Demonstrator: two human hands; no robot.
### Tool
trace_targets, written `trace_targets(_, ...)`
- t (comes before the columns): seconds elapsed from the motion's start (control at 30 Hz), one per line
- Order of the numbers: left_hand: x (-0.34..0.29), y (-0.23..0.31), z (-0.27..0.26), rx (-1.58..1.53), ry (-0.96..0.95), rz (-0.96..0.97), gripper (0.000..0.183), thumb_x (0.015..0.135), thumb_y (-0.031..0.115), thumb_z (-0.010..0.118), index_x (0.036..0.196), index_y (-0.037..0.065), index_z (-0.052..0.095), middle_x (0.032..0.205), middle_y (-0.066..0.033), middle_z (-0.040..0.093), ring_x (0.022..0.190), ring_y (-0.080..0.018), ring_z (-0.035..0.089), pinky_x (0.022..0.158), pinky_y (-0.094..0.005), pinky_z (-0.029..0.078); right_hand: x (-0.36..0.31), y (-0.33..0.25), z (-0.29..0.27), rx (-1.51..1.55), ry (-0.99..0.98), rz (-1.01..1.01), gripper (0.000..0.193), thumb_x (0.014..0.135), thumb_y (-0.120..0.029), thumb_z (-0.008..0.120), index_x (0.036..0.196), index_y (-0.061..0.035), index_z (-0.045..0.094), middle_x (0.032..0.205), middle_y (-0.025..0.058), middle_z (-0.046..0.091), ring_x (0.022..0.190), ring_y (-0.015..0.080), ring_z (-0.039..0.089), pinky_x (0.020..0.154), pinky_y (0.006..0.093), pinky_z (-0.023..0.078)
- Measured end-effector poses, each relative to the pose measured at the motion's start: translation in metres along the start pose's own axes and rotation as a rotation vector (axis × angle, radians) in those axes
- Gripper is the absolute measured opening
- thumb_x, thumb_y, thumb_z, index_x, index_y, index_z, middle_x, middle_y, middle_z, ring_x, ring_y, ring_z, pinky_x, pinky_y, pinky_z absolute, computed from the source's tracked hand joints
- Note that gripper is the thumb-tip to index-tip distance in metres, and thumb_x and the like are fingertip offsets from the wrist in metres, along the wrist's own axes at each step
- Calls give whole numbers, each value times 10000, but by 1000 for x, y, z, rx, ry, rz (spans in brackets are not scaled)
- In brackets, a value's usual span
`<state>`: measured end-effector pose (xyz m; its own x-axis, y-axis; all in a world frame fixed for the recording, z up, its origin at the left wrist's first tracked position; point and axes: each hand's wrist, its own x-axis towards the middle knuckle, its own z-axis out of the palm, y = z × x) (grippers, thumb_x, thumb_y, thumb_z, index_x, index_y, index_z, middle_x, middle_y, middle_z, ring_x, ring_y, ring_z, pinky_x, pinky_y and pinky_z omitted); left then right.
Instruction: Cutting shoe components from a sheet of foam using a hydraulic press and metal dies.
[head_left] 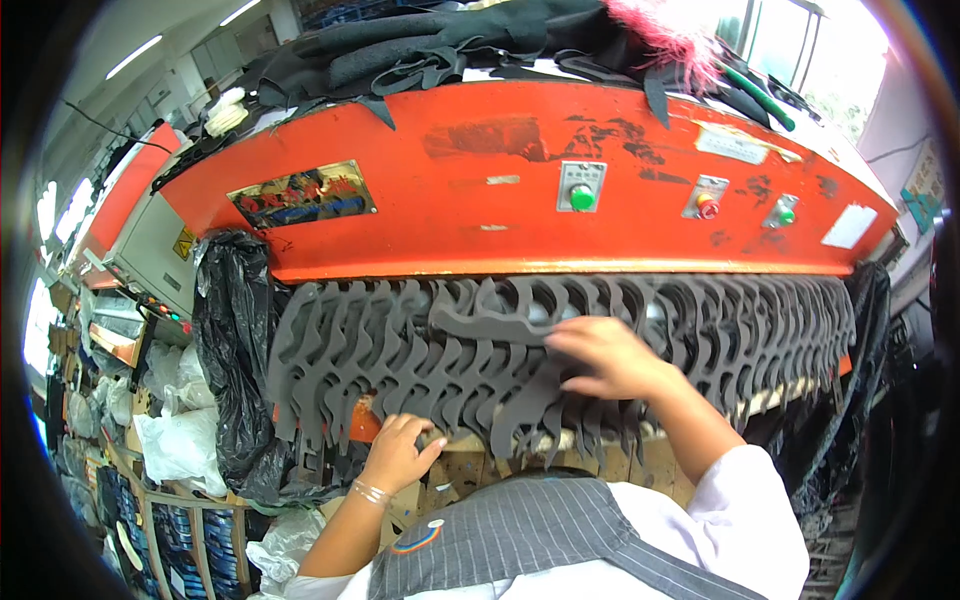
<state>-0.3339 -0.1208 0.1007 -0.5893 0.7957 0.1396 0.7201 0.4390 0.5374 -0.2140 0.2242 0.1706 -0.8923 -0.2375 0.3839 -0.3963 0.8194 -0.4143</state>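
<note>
A dark grey sheet (440,360), cut through with rows of wavy openings, lies across the machine bed and hangs in strips over its front edge. My right hand (615,358) is above the middle of it, with fingers and thumb closed on a raised wavy strip (490,326). Part of that grip is hidden by the hand itself. My left hand (402,455) rests at the bed's front edge, left of the middle. Its fingers are slightly bent and its thumb apart, with nothing visible in it.
A red-orange machine beam (460,220) spans behind the sheet, with a green button (582,197) and a red knob (707,207). Dark fabric (420,50) is heaped on top. Black plastic (232,360) hangs at the left; clear bags (185,440) stand farther left.
</note>
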Motion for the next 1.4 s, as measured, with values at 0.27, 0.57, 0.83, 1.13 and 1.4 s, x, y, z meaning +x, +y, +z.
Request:
trace_targets(0.27, -4, -15, 41, 104, 75, -64, 370, 804, 395, 644, 817, 28, 601, 878, -139, 588, 863, -347, 526, 774, -418, 451, 7, -42, 53, -176, -266, 41, 580, 666, -151, 734, 1216, -97, 554, 1104, 90, 566, 1069, 277, 509, 943, 404, 373)
trace_targets(0.57, -4, -18, 60, 182, 228, -129, 381, 789, 421, 639, 743, 47, 585, 817, -101, 560, 844, -314, 524, 718, -436, 441, -2, -35, 9, -283, 302, 306, 652, 724, -207, 740, 1302, -58, 477, 1192, 167, 524, 1132, 338, 487, 965, 413, 393)
trace_targets(0.83, -9, -23, 64, 137, 251, -166, 376, 782, 402, 649, 744, 33, 589, 824, -101, 565, 846, -303, 527, 739, -428, 441, 10, -16, 45, -381, 83, 448, 672, 786, -435, 669, 1314, -74, 464, 1250, 164, 518, 1183, 331, 460, 981, 420, 378)
trace_targets(1.13, -44, -13, 54, 102, 124, -158, 361, 755, 370, 677, 722, 21, 591, 813, -119, 575, 821, -321, 521, 732, -424, 428, 95, -17, 75, -139, 178, 650, 446, 848, -314, 604, 1156, 6, 567, 1122, 233, 578, 1049, 369, 558, 918, 426, 434)
trace_targets(1.4, -97, -17, -10, -181, -393, -6, 431, 796, 449, 643, 929, 40, 668, 934, -120, 639, 897, -303, 596, 784, -372, 487, 130, -12, 171, -311, -39, 975, 567, 860, -472, 569, 1164, 1, 493, 1093, 248, 560, 1041, 371, 559, 867, 452, 483)
